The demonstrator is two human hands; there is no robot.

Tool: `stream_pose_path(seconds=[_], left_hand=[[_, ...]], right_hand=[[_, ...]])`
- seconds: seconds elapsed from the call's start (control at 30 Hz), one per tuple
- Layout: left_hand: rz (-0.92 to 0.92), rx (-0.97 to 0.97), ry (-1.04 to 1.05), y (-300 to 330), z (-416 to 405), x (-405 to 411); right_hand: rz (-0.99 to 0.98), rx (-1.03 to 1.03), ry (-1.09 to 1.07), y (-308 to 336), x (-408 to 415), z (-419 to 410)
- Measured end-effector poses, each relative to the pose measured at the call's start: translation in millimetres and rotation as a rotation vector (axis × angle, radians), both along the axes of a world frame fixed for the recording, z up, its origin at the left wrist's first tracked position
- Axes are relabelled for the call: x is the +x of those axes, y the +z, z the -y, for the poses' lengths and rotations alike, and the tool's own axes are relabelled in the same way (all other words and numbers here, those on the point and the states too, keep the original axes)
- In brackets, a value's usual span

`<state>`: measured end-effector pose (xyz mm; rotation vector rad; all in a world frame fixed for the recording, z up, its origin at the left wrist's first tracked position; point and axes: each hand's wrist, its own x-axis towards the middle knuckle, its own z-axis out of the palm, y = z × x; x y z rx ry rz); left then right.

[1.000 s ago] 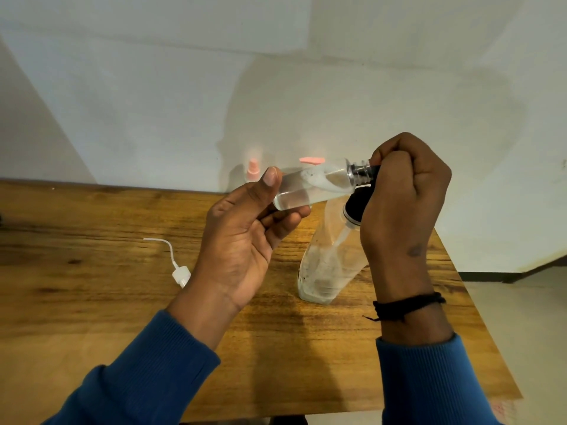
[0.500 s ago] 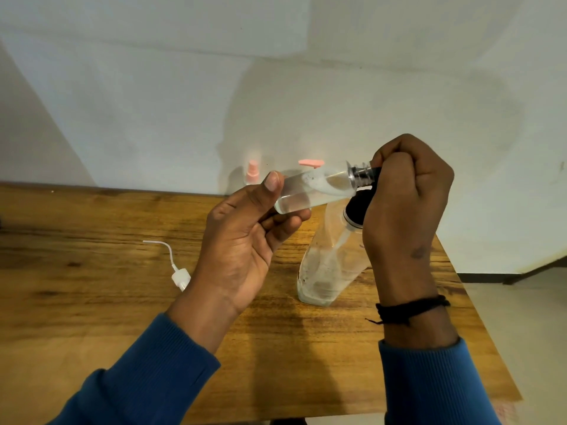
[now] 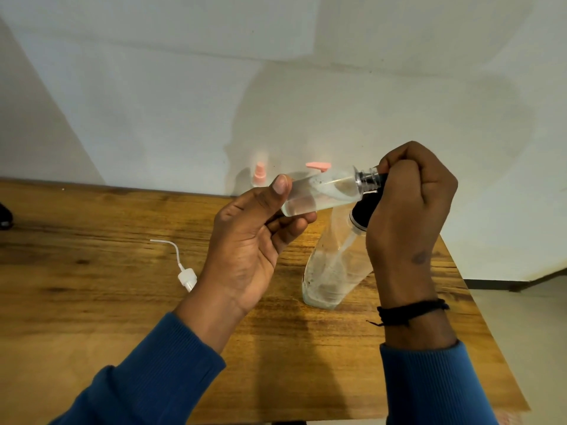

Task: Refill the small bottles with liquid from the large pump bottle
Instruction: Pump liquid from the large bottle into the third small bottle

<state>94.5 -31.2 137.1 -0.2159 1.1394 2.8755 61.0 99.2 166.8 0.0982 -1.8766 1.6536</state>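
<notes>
Bottle axis is what matters here — the small bottle [image 3: 319, 193] lies nearly level above the table [image 3: 92, 302], base toward nine o'clock, neck toward three. The left hand [image 3: 248, 250] holds its base end, thumb on top and fingers curled beneath. The right hand [image 3: 408, 204], at three o'clock from the neck, is closed into a fist over the large pump bottle's [image 3: 334, 271] black head, whose nozzle meets the small neck. That large bottle stands tilted at about five o'clock from the small one — so the next squeeze likely sends liquid leftward along the axis.
</notes>
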Motion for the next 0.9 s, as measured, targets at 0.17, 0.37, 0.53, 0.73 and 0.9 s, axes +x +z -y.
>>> stream_pose_path(seconds=[0.17, 0.37, 0.53, 0.73, 0.9], left_hand=[[-0.003, 0.004, -0.008, 1.7, -1.2, 0.4], [0.002, 0.010, -0.004, 1.5, 0.1, 0.9], [0.002, 0.004, -0.002, 2.2, -0.3, 0.4], [0.004, 0.004, -0.003, 0.1, -2.8, 0.6], [0.002, -0.001, 0.001, -0.6, -3.5, 0.2]], right_hand=[[-0.010, 0.057, -0.024, 0.9, -0.1, -4.4], [-0.007, 0.026, 0.001, 0.3, 0.9, -1.5], [0.000, 0.036, -0.013, 1.6, 0.5, -2.7], [0.012, 0.021, -0.002, 0.6, 0.5, -5.2], [0.014, 0.002, 0.004, 0.2, 1.3, -4.1]])
